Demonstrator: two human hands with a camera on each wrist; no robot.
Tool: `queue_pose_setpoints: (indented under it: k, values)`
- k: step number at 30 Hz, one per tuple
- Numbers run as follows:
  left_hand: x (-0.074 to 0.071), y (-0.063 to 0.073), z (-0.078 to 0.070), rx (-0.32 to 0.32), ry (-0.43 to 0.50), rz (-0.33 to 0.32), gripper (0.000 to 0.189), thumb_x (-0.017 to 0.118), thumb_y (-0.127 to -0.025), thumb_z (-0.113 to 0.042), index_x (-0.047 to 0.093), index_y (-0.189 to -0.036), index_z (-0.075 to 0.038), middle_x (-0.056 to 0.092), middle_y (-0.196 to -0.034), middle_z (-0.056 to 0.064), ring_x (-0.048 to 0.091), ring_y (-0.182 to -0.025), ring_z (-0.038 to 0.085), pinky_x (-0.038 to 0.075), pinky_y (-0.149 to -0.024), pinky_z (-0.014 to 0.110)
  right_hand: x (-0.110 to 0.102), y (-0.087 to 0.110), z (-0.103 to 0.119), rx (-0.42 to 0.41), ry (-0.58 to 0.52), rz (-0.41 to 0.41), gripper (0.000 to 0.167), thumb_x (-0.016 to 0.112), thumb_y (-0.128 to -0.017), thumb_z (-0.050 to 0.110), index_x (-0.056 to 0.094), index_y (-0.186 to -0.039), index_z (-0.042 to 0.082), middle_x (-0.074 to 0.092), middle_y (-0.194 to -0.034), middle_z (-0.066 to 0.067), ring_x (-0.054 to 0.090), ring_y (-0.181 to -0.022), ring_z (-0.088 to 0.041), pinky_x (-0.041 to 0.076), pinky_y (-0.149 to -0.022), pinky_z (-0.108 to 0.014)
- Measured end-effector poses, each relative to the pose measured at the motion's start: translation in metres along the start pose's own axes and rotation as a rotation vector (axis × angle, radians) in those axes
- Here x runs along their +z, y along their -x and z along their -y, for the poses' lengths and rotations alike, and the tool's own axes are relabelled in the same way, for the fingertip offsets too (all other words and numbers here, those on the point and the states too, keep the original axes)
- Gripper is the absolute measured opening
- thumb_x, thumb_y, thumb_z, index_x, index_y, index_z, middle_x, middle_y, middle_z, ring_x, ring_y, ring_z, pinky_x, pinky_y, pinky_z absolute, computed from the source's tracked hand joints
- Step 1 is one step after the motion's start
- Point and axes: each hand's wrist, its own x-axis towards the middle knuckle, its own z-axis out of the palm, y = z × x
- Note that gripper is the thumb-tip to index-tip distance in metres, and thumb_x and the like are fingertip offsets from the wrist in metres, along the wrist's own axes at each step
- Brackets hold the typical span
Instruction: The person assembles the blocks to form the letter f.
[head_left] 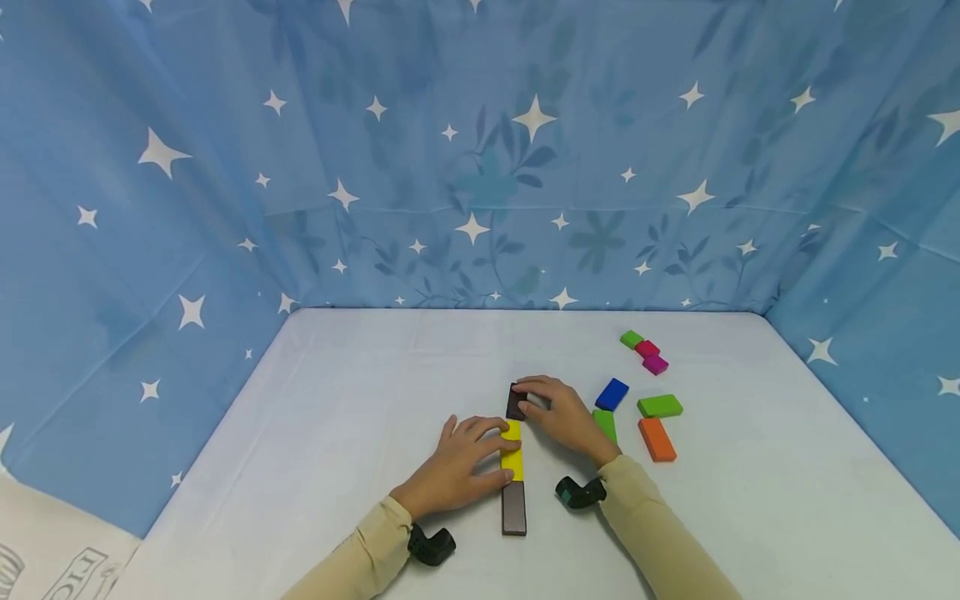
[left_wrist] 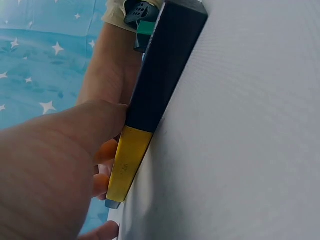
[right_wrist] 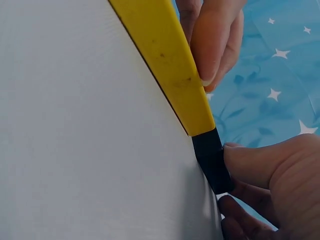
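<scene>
In the head view, three rectangular blocks lie end to end in a line. A dark block (head_left: 513,508) is nearest, a yellow block (head_left: 512,463) sits in the middle, and a black block (head_left: 514,409) forms the far end. My left hand (head_left: 457,467) rests its thumb and fingertips on the yellow block. At the far end, my right hand (head_left: 562,417) holds the black block between thumb and fingers. In the right wrist view, the black block (right_wrist: 210,159) meets the end of the yellow block (right_wrist: 170,65). Part of the right fingers is hidden there behind the block.
Right of the line lie a blue block (head_left: 612,394), a green block (head_left: 660,406), an orange block (head_left: 657,440) and another green block (head_left: 605,423) partly behind the right wrist. Smaller green, red and magenta blocks (head_left: 655,364) lie farther back on the white table (head_left: 360,375). A star-patterned curtain (head_left: 487,167) surrounds it.
</scene>
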Motion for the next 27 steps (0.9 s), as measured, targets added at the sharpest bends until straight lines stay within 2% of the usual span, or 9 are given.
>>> queue_pose_setpoints:
  k: [8, 11, 17, 21, 27]
  values:
    - [-0.0016, 0.0001, 0.0011, 0.012, 0.027, 0.012, 0.039, 0.068, -0.107, -0.037, 0.07, -0.143, -0.021, 0.049, -0.159, 0.004, 0.04, -0.15, 0.025, 0.013, -0.122, 0.075, 0.0054, -0.0002, 0.0037, 0.022, -0.03, 0.014, 0.033, 0.073, -0.103, 0.01, 0.073, -0.136, 0.003, 0.066, -0.144, -0.013, 0.054, -0.138, -0.039, 0.042, -0.117, -0.062]
    - [-0.0021, -0.0003, 0.0018, 0.03, 0.034, 0.008, 0.039, 0.069, -0.107, -0.036, 0.07, -0.142, -0.019, 0.05, -0.158, 0.005, 0.04, -0.15, 0.026, 0.019, -0.124, 0.07, 0.0064, 0.0005, 0.0054, 0.039, -0.036, 0.014, 0.033, 0.073, -0.103, 0.011, 0.073, -0.136, 0.004, 0.066, -0.144, -0.012, 0.054, -0.137, -0.038, 0.042, -0.116, -0.061]
    - [-0.0034, -0.0022, 0.0031, 0.068, 0.03, 0.017, 0.04, 0.07, -0.107, -0.033, 0.069, -0.143, -0.016, 0.047, -0.158, 0.007, 0.038, -0.152, 0.028, 0.035, -0.125, 0.048, 0.0076, 0.0007, 0.005, 0.047, -0.037, 0.025, 0.034, 0.072, -0.104, 0.012, 0.072, -0.138, 0.006, 0.065, -0.146, -0.01, 0.052, -0.137, -0.038, 0.043, -0.115, -0.062]
    - [-0.0038, -0.0033, 0.0032, 0.066, 0.037, 0.04, 0.041, 0.068, -0.108, -0.034, 0.068, -0.145, -0.015, 0.043, -0.162, 0.007, 0.041, -0.15, 0.025, 0.038, -0.123, 0.043, 0.0074, 0.0007, 0.0042, 0.036, -0.033, 0.026, 0.035, 0.072, -0.104, 0.011, 0.073, -0.138, 0.007, 0.065, -0.148, -0.009, 0.051, -0.137, -0.039, 0.043, -0.115, -0.063]
    - [-0.0036, -0.0039, 0.0028, 0.059, 0.038, 0.06, 0.042, 0.067, -0.109, -0.035, 0.067, -0.146, -0.016, 0.042, -0.163, 0.006, 0.045, -0.147, 0.023, 0.041, -0.121, 0.042, 0.0062, 0.0028, 0.0048, 0.041, -0.038, 0.041, 0.035, 0.072, -0.104, 0.011, 0.072, -0.139, 0.007, 0.063, -0.15, -0.01, 0.049, -0.14, -0.041, 0.04, -0.116, -0.066]
